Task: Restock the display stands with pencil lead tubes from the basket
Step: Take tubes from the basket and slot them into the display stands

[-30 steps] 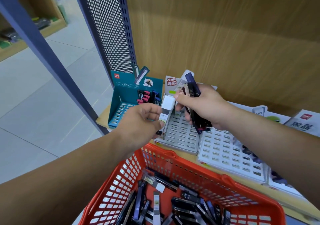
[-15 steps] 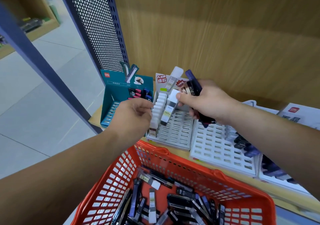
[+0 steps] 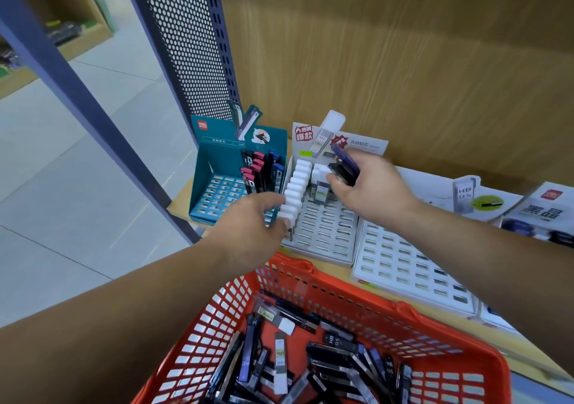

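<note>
An orange basket (image 3: 298, 282) at the bottom holds several dark and white-capped lead tubes (image 3: 279, 360). On the shelf a grey slotted display stand (image 3: 326, 232) carries a row of white-capped tubes (image 3: 295, 186) along its left side. My left hand (image 3: 251, 226) touches the near end of that row with its fingertips. My right hand (image 3: 369, 186) grips a bundle of dark tubes (image 3: 344, 167) and sets a white-capped tube (image 3: 321, 186) into a slot at the back of the stand.
A teal display stand (image 3: 217, 167) with pink- and blue-capped tubes stands to the left. A white slotted stand (image 3: 403, 267) and more stands lie to the right. A perforated blue panel (image 3: 186, 46) and a wooden back wall (image 3: 403, 61) enclose the shelf.
My right hand has carried the white-capped tube down into the grey stand. My left hand has moved from that tube to the near end of the white-capped row.
</note>
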A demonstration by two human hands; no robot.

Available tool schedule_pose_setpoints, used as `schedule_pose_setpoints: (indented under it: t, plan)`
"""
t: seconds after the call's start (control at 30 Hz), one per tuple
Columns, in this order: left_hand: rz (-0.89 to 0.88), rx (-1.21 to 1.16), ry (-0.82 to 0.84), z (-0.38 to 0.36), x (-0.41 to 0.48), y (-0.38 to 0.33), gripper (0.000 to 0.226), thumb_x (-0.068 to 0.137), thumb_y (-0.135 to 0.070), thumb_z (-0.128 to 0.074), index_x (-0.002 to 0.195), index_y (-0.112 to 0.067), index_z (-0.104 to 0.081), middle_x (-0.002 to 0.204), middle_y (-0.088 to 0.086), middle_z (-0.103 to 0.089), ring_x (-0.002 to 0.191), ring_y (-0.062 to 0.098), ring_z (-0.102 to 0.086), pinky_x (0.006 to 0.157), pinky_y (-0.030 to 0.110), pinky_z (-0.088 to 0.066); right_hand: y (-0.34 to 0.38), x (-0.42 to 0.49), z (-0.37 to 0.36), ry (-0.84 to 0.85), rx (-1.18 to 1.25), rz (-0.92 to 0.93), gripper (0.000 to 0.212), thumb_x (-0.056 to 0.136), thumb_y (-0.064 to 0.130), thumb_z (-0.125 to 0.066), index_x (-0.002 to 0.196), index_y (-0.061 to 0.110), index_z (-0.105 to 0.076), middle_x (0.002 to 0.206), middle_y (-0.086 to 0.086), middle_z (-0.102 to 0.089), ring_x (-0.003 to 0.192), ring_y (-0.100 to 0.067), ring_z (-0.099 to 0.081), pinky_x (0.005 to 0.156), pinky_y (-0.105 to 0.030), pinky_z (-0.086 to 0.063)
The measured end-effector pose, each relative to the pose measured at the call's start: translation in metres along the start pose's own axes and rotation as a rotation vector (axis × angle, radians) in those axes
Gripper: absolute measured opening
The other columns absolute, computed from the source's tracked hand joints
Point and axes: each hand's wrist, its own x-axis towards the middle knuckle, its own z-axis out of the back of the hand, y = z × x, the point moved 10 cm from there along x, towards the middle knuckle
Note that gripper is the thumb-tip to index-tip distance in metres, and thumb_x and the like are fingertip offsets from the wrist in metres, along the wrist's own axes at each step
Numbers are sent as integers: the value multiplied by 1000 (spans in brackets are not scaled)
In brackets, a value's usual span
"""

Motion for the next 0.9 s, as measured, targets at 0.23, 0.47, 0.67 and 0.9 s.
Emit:
schedule_pose_setpoints:
  t: [0.23, 0.47, 0.67, 0.9]
  plan:
    - [-4, -45, 44, -3, -1, 2, 42, 102, -36, -62, 143, -38, -56, 134, -12, -62, 112, 11, -63, 78, 20, -51, 9, 0, -19, 67, -168, 67, 17, 92, 34, -67, 83, 34, -52, 75, 10, -62, 77, -21, -61, 70, -41, -56]
    - [7, -66, 47, -1, -2, 2, 45, 101, -33, -63, 145, -35, -54, 139, -12, -59, 123, 13, -59, 90, 29, -52, 14, 7, -13, 33, -112, 13, 13, 92, 32, -65, 87, 25, -56, 74, 8, -61, 74, -21, -61, 70, -40, -56]
    - [-29, 24, -33, 14, -7, -9, 37, 101, -26, -62, 138, -30, -60, 131, -11, -63, 117, 10, -62, 87, 25, -48, 1, -5, -3, 55, 427, -228, 9, 93, 17, -67, 99, 12, -62, 71, -6, -61, 58, -23, -57, 57, -33, -50]
    - [53, -473, 96, -7, -16, -60, 27, 105, -32, -58, 97, -11, -73, 99, 15, -75, 79, 21, -74, 65, 37, -62, 9, -22, -16, 262, 1093, -527, 26, 99, 17, -65, 76, 8, -74, 80, -16, -72, 70, -28, -70, 82, -46, -61]
